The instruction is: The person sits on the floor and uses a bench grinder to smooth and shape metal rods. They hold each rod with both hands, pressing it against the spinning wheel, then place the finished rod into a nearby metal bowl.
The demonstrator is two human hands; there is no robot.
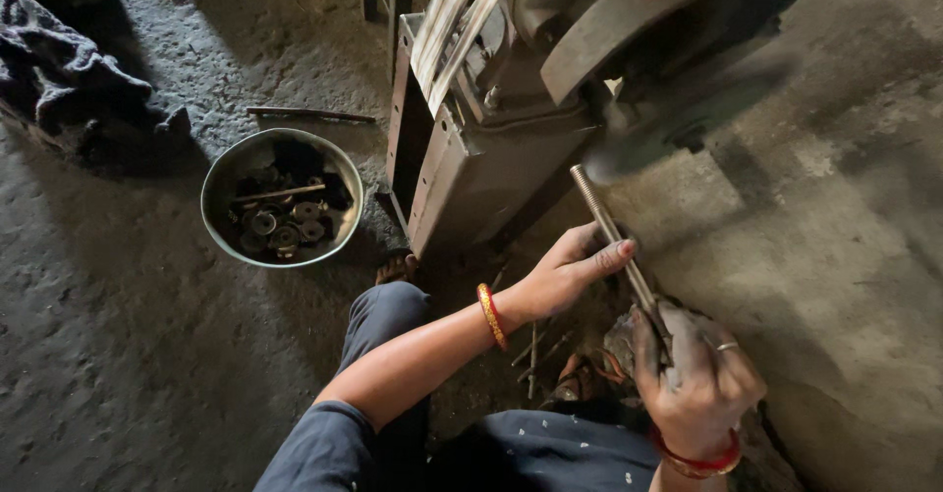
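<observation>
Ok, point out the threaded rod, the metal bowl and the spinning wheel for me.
threaded rod [601,219], head view, bare threaded stretch above the left hand.
metal bowl [218,180], head view, left inner wall.
spinning wheel [678,119], head view, blurred lower rim.

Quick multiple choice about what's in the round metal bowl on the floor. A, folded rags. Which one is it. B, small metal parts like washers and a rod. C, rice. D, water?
B: the metal bowl on the floor, to the left of the grinding machine, holds dark round metal parts that look like washers, with a thin rod lying across them.
</observation>
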